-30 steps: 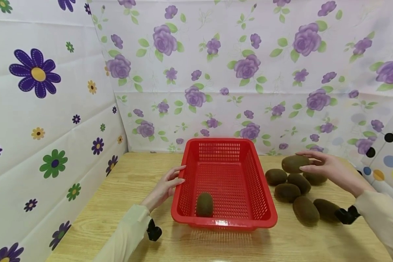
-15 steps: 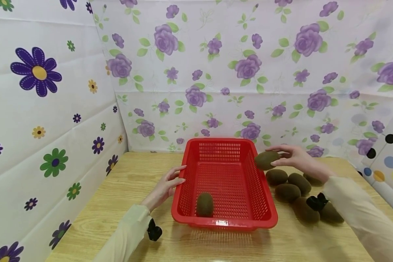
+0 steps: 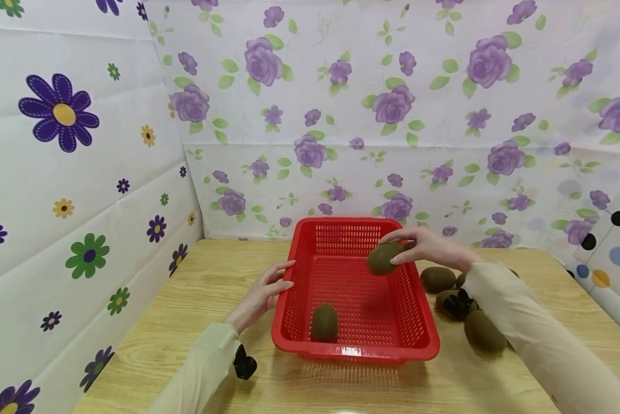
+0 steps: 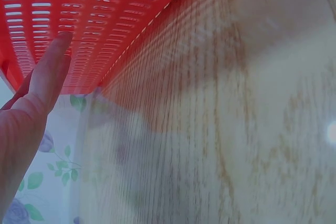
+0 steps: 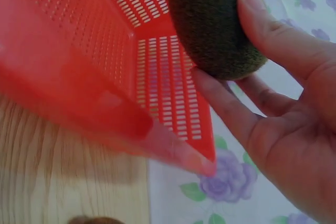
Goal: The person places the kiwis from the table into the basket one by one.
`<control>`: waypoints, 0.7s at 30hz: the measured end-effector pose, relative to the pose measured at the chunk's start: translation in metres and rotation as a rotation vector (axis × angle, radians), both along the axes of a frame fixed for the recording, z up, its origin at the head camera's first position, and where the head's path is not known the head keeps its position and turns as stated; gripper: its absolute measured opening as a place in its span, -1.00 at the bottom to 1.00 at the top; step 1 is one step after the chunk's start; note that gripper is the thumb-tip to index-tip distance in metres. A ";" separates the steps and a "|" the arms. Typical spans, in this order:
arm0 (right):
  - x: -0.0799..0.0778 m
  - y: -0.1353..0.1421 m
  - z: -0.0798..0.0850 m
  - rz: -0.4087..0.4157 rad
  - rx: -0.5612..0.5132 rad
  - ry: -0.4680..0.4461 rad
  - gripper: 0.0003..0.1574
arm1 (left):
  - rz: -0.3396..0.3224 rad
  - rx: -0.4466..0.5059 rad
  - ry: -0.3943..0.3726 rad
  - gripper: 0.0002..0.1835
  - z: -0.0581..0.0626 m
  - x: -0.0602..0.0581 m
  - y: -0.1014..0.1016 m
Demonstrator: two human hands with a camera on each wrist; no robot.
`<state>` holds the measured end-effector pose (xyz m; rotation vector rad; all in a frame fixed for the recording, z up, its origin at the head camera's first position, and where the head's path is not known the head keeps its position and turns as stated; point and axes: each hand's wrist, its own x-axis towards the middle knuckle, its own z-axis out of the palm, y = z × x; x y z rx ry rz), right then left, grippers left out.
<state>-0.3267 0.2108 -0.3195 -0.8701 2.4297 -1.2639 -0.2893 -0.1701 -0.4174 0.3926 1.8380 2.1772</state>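
Note:
My right hand [image 3: 431,246] pinches a brown fuzzy kiwi [image 3: 384,259] between thumb and fingers, over the back right part of a red plastic basket [image 3: 358,351]. In the right wrist view the held kiwi [image 5: 212,24] shows large, with the thumb on one side and fingers beneath it. Inside the basket, near its front left, lies another kiwi [image 3: 324,323]. My left hand [image 3: 258,299] touches the basket's left side at the rim. Its fingers [image 4: 50,72] look straight against the slotted wall in the left wrist view.
Several more kiwis [image 3: 484,332] lie on the wooden table [image 3: 222,276] right of the basket, partly hidden by my right sleeve. Flower-printed cloth [image 3: 310,115] hangs behind the table and along its left side.
My right hand has carried the kiwi leftward from above the pile to over the basket. The left hand and the basket have stayed in place.

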 end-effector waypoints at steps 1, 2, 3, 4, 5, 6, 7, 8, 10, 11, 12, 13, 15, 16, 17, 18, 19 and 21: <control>-0.001 -0.003 0.000 0.001 0.023 0.007 -0.41 | 0.002 -0.001 0.001 -0.48 0.000 0.000 0.000; -0.003 -0.007 0.000 0.006 0.041 0.013 -0.41 | 0.003 -0.001 0.001 -0.48 0.000 0.000 0.000; -0.004 -0.010 -0.001 0.018 0.055 0.019 -0.43 | 0.004 -0.002 0.001 -0.48 0.000 -0.001 0.000; -0.006 -0.014 -0.001 0.032 0.062 0.012 -0.42 | 0.003 -0.002 0.001 -0.48 0.000 -0.001 0.000; -0.007 -0.017 -0.002 0.042 0.070 0.007 -0.42 | 0.003 -0.002 0.000 -0.48 0.001 -0.001 0.000; -0.008 -0.021 -0.003 0.058 0.075 0.006 -0.43 | 0.000 -0.001 0.000 -0.48 0.001 -0.001 0.000; -0.009 -0.025 -0.004 0.078 0.074 0.000 -0.44 | -0.003 0.000 0.001 -0.48 0.001 -0.001 0.000; -0.010 -0.029 -0.005 0.101 0.068 -0.009 -0.44 | -0.006 0.000 0.002 -0.47 0.001 0.000 -0.001; -0.011 -0.036 -0.008 0.142 0.051 -0.038 -0.44 | -0.008 0.001 0.005 -0.48 0.000 0.000 -0.001; -0.012 -0.040 -0.009 0.163 0.045 -0.053 -0.45 | -0.007 0.003 0.005 -0.48 0.000 -0.001 -0.001; -0.012 -0.043 -0.010 0.189 0.041 -0.059 -0.46 | -0.006 0.004 0.006 -0.48 0.000 -0.001 -0.001; -0.012 -0.046 -0.011 0.203 0.039 -0.077 -0.46 | -0.004 0.004 0.007 -0.48 0.000 -0.001 -0.001; -0.012 -0.052 -0.013 0.226 0.045 -0.099 -0.47 | -0.003 0.004 0.011 -0.48 -0.001 -0.001 0.000; -0.011 -0.054 -0.014 0.235 0.055 -0.112 -0.47 | -0.001 0.005 0.013 -0.49 -0.001 0.000 0.000; -0.011 -0.056 -0.015 0.246 0.063 -0.121 -0.48 | -0.001 0.006 0.013 -0.49 -0.001 0.000 0.000; -0.011 -0.058 -0.016 0.252 0.078 -0.126 -0.48 | -0.001 0.006 0.015 -0.49 -0.001 0.000 0.000; -0.011 -0.060 -0.017 0.252 0.086 -0.151 -0.48 | -0.002 0.008 0.014 -0.49 -0.001 0.000 0.000; -0.011 -0.063 -0.020 0.271 0.102 -0.173 -0.49 | -0.001 0.013 0.009 -0.49 0.000 0.000 0.000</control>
